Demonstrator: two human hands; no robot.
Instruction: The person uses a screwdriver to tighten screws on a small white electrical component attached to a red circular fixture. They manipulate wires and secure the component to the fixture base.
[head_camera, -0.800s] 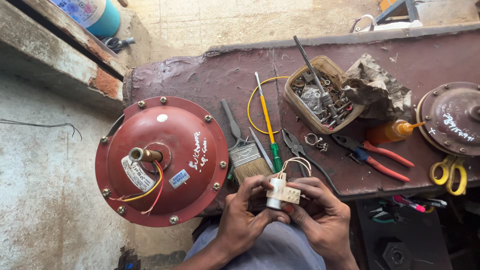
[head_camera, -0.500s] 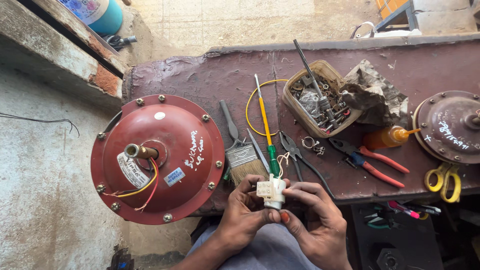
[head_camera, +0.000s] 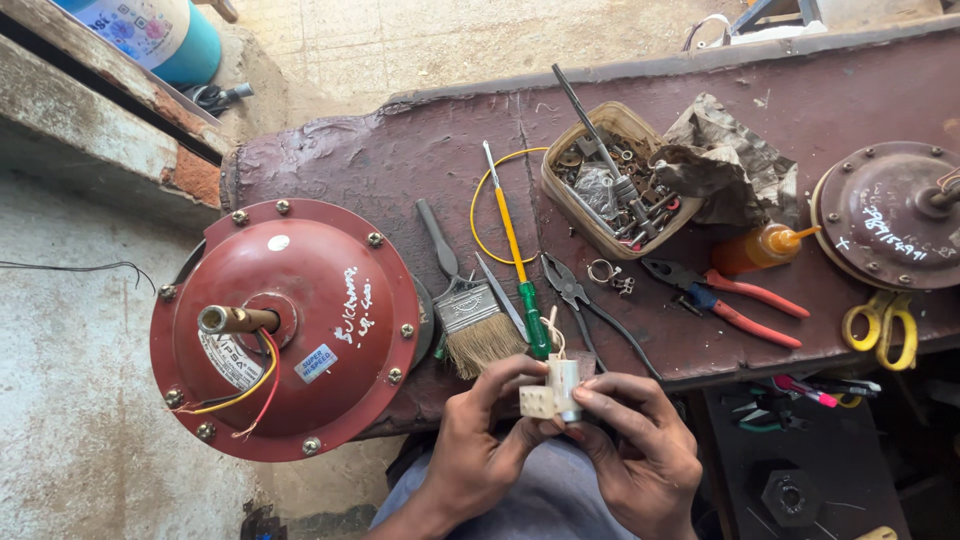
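Fan motor housing (head_camera: 290, 325) on bench (head_camera: 400, 170), 9 o'clock of brush (head_camera: 478, 320). Parts tub (head_camera: 610, 180) at 1 o'clock of brush; pliers (head_camera: 735, 300) at 3 o'clock; scissors (head_camera: 880, 325) beyond.

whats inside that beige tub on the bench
The beige tub holds a jumble of small metal parts, washers and screws, with a long screwdriver sticking out. The crumpled rag covers its right edge, and the pile hides the bottom.
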